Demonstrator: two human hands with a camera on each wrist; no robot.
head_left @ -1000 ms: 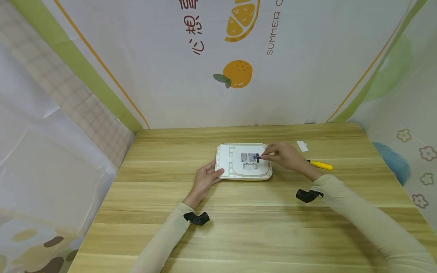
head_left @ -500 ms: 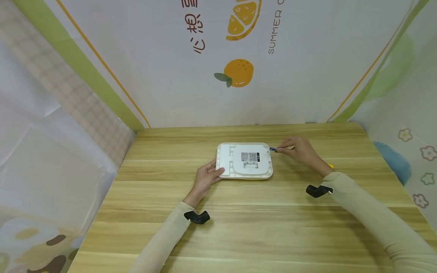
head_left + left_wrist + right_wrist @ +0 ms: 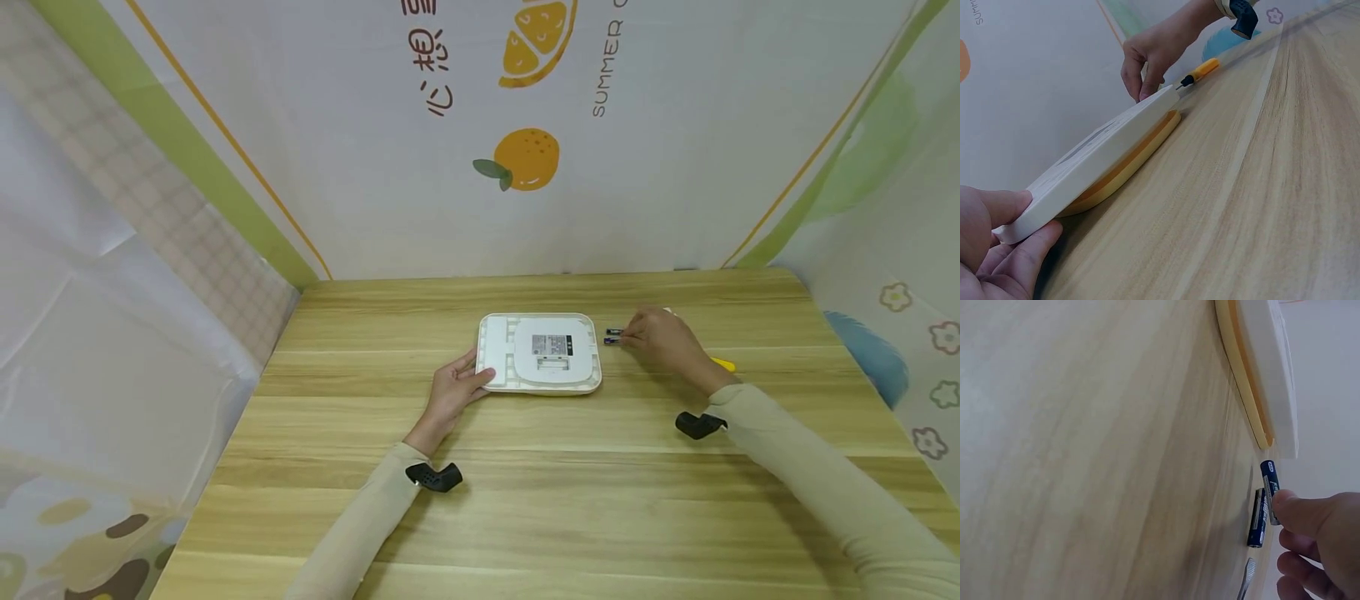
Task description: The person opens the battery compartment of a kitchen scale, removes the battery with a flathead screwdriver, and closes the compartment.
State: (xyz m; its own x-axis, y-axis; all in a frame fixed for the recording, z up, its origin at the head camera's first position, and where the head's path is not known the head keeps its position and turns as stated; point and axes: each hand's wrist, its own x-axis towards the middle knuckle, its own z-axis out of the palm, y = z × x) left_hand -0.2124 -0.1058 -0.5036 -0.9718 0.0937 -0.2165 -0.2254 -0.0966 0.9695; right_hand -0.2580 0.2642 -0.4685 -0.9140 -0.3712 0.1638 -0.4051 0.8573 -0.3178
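Right of centre in the head view, the right hand [image 3: 663,338] pinches a battery [image 3: 1269,475], its long axis roughly leftward toward the device [image 3: 492,348] the left hand [image 3: 452,392] grips mid-frame, another cell [image 3: 1257,526] just beside.

A small, cloth-screened work booth is showing here: a wood-grain table [image 3: 570,508] is spreading toward six o'clock, a white backdrop [image 3: 375,200] with a printed orange [image 3: 527,158] is hanging at twelve, checked cloth [image 3: 82,117] is draping at ten, and flower-printed cloth [image 3: 900,250] is lining three.
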